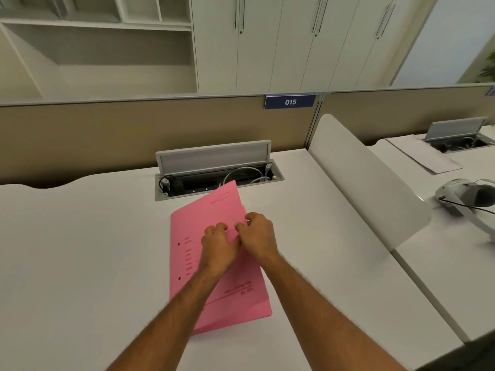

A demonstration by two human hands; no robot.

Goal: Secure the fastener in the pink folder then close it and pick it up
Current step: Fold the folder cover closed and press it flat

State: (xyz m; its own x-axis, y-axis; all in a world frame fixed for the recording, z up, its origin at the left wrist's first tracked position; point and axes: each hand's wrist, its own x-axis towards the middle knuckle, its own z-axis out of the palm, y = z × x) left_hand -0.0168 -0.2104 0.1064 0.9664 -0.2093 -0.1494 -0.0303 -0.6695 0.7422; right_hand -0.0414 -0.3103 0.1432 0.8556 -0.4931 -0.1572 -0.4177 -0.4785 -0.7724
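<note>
The pink folder [214, 253] lies closed on the white table [80, 250], just before the open cable box [218, 172]. The left hand [218, 249] presses on its cover; the right hand [258, 236] curls its fingers [241, 227] at the right edge.

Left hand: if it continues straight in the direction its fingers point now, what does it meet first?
Probably the open cable box in the desk. The left hand rests on the pink folder, fingers aimed away and slightly right; beyond the folder's far edge lies that recess. Depth is uncertain.
</note>
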